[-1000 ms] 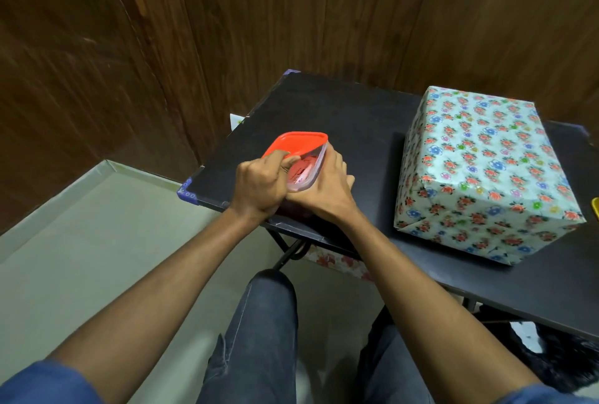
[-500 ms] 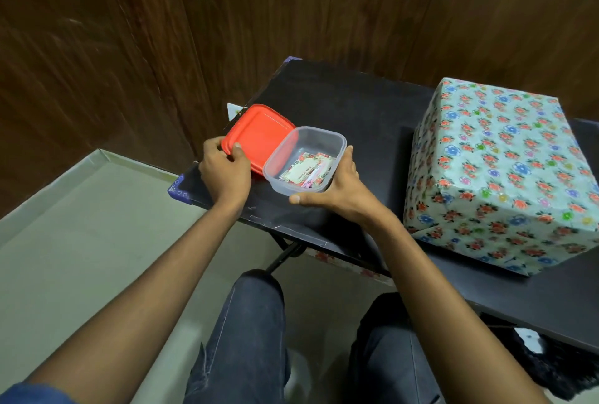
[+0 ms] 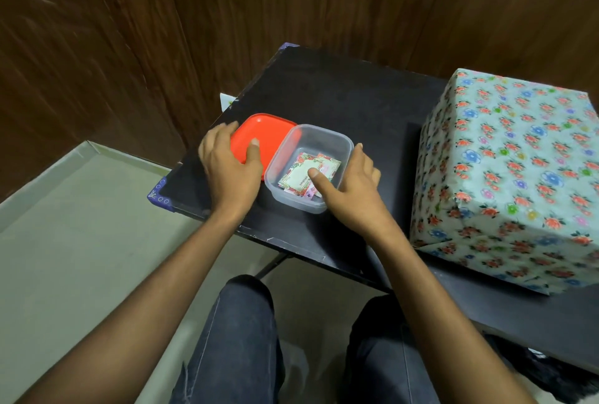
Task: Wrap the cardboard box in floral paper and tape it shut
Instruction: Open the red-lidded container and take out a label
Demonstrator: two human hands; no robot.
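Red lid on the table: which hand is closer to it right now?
Left. The left hand rests on the red lid, thumb on top. The right hand is apart from it, at the clear container beside the lid, thumb inside.

Wrapped box (image 3: 515, 170): right side runs past the picture's edge; its far faces are hidden.
Black table (image 3: 340, 96): right part is cut off; the box covers more.
Cards (image 3: 308, 173) in the clear container (image 3: 311, 167): print too small to read; lower cards hidden.
Red lid (image 3: 264, 136): near left part is under the left hand (image 3: 230, 170).
Right hand (image 3: 350, 190): fingers behind the container's wall cannot be made out.
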